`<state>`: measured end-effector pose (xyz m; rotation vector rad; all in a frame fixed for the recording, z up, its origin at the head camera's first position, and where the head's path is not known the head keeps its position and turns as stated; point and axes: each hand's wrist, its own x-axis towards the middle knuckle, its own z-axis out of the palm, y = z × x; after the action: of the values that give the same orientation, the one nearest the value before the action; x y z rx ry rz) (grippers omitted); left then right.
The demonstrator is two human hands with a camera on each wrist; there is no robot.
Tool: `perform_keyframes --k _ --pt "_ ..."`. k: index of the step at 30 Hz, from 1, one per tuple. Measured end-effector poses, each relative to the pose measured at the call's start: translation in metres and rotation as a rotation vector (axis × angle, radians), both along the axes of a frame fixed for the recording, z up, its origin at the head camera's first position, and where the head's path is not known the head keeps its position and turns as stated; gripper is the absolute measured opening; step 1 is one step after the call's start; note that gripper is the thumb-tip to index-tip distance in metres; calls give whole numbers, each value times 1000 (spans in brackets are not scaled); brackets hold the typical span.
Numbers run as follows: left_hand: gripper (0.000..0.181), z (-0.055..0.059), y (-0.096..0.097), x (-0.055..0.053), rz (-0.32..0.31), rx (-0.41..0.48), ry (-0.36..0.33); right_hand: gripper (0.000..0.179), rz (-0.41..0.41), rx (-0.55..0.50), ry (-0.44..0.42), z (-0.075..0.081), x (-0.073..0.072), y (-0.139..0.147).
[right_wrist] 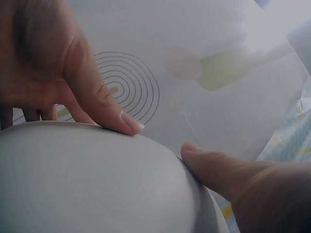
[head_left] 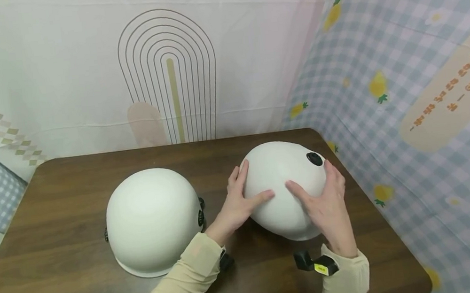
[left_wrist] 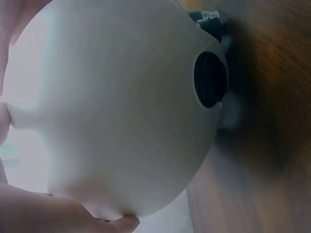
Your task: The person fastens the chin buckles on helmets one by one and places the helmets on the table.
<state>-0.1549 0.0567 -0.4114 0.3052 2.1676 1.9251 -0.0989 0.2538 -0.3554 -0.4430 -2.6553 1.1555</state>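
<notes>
Both hands grip a white rounded helmet (head_left: pixel 277 168) on the right side of the table, seen tilted with a black round fitting (head_left: pixel 314 159) near its upper right. My left hand (head_left: pixel 237 207) wraps its left side, the thumb lying across the front of the shell. On the opposite side my right hand (head_left: pixel 329 210) curls its fingers round the edge, thumb pointing inward. In the left wrist view the smooth shell (left_wrist: pixel 116 111) fills most of the picture, a dark round fitting (left_wrist: pixel 210 79) facing the wood. Both thumbs press the shell (right_wrist: pixel 87 179) in the right wrist view. The helmet's inside is hidden.
A second white helmet (head_left: pixel 153 220) stands dome up to the left, with black fittings (head_left: pixel 201 217) on its right side, close to my left forearm. The brown wooden table (head_left: pixel 59 258) ends at a printed cloth backdrop (head_left: pixel 253 69) behind and a checkered cloth (head_left: pixel 388 150) at right.
</notes>
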Motion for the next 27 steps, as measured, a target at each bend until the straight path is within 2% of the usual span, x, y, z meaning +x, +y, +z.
perform_keyframes --k 13,23,27 --pt "101 -1 -3 0 9 21 0 111 17 -46 -53 6 1 6" --pt "102 -6 -2 4 14 91 -21 107 25 -45 -4 6 3 6" --pt "107 -6 0 7 25 90 -42 109 28 -59 -5 6 3 5"
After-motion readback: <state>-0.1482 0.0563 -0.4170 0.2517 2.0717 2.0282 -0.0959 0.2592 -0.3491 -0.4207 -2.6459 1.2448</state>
